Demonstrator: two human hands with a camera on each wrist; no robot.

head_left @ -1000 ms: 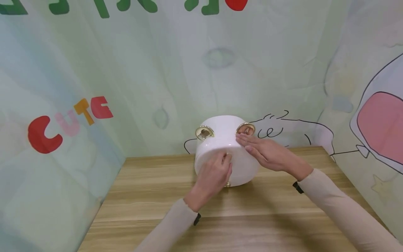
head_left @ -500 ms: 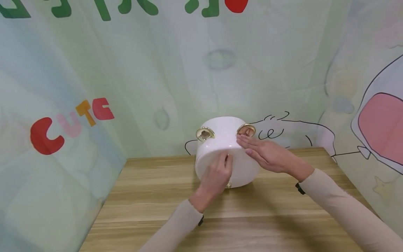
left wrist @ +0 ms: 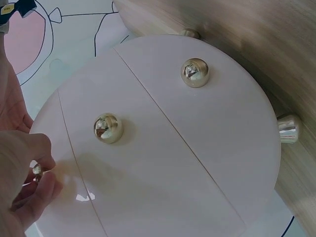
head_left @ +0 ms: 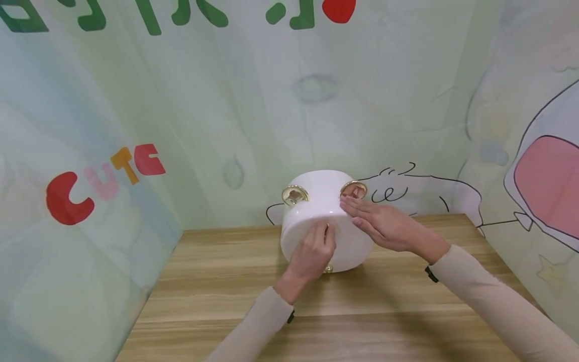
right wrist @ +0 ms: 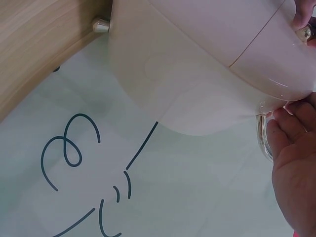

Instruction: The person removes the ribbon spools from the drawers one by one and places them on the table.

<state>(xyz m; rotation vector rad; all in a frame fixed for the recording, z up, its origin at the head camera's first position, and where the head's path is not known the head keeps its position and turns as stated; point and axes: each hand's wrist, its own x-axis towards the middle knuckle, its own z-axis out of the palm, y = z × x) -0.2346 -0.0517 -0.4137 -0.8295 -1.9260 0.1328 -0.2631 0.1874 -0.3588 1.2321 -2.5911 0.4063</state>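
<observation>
Gold knob (left wrist: 37, 171) in left grip (head_left: 311, 255)

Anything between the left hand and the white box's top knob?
Nothing visible: the left hand pinches the top knob directly. The right hand lies to the side, at the upper edge of the white box, not between them.

"CUTE" lettering (head_left: 105, 192) on the left backdrop (head_left: 63, 271), cropped green characters (head_left: 182, 12) above, unreadable
</observation>
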